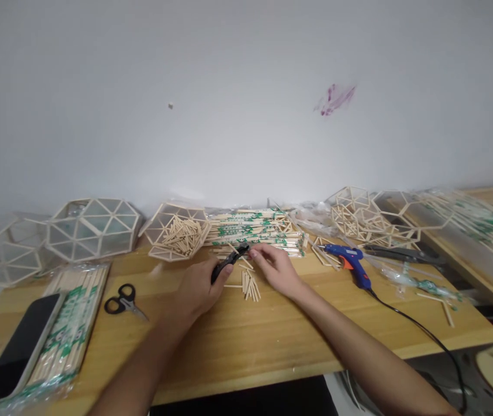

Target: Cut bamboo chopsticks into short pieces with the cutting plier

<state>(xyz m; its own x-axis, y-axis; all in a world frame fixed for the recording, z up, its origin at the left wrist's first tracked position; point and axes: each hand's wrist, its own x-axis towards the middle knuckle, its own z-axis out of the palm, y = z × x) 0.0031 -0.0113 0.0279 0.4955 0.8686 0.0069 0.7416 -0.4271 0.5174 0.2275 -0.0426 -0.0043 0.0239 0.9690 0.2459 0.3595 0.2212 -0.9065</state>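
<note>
My left hand is wrapped round the handles of black pliers, whose jaws point up and to the right. At the jaws, my right hand is closed in a pinch on a thin wooden stick, partly hidden by the fingers and the tool. Just below lies a small pile of short cut sticks on the wooden table. Behind the hands are plastic-wrapped chopsticks with green print. A faceted stick frame at the back left holds many short stick pieces.
Black-handled scissors, a phone and a pack of chopsticks lie on the left. Geometric stick frames stand behind them. To the right are a blue glue gun with its cord and more frames.
</note>
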